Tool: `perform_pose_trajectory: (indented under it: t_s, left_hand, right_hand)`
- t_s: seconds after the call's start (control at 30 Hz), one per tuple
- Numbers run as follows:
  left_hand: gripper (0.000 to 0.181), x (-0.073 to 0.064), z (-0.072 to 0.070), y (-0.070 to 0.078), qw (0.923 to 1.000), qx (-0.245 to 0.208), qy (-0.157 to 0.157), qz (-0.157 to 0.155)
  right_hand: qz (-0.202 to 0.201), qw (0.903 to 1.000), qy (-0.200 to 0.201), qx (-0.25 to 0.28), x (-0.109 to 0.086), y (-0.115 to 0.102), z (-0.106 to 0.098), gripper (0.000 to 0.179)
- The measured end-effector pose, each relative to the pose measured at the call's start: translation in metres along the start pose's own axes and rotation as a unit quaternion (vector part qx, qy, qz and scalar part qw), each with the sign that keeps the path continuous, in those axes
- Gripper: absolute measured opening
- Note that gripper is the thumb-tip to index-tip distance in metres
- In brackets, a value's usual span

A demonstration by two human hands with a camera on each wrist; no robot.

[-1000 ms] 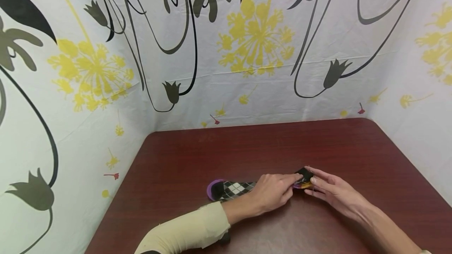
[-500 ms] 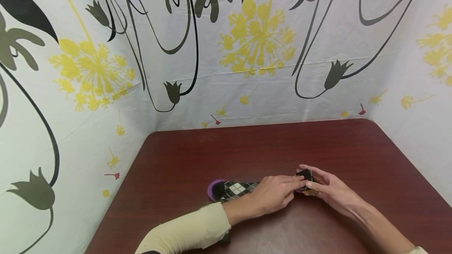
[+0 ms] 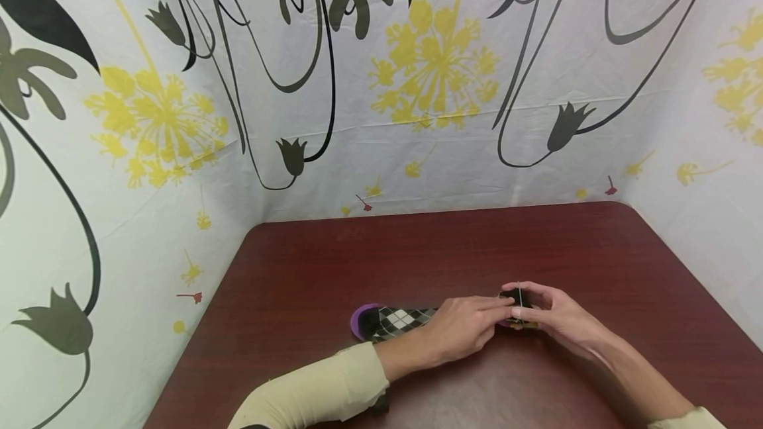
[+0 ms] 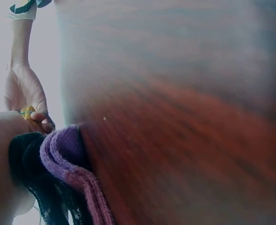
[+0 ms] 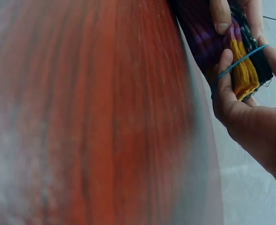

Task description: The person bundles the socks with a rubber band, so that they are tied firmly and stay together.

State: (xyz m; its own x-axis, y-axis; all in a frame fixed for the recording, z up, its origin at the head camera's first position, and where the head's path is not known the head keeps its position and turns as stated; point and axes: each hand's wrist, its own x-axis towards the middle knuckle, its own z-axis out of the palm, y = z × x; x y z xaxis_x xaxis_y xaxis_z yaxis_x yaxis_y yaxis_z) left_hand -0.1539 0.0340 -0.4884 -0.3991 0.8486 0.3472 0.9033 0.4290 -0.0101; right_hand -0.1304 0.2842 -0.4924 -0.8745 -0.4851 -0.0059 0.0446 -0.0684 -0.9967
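Note:
A stack of folded socks lies on the table, with a black-and-white argyle sock (image 3: 405, 318) on top and a purple sock (image 4: 65, 150) under it. My left hand (image 3: 456, 326) grips the stack near its right end, thumb on the purple side in the right wrist view. My right hand (image 3: 566, 320) is at that end, its fingers and thumb holding a thin blue rubber band (image 5: 243, 58) stretched across the sock ends. Yellow knit (image 5: 243, 72) shows beneath the band. The left hand hides the middle of the stack.
The dark red-brown table (image 3: 357, 253) has a rounded far edge. White cloth walls (image 3: 453, 171) with flower prints stand behind it and at both sides. A small dark object (image 3: 379, 404) shows under the left sleeve.
My right hand has moved slightly left, bringing the rubber band over the end of the socks. The left fingers have shifted a little right towards it.

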Motion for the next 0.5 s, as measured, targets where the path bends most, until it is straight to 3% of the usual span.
perform_pose_trajectory:
  t_s: [0.27, 0.5]
  left_hand:
    - [0.046, 0.0011, 0.0029, 0.0051, 0.9944, 0.05, 0.005, -0.093]
    - [0.034, 0.0012, -0.0005, 0.0037, 0.9956, 0.042, 0.019, -0.081]
  right_hand:
    - [0.002, 0.9999, 0.006, 0.009, 0.0, -0.001, 0.0002, 0.037]
    - [0.011, 0.9998, 0.007, -0.017, 0.0021, -0.0052, 0.0059, 0.038]
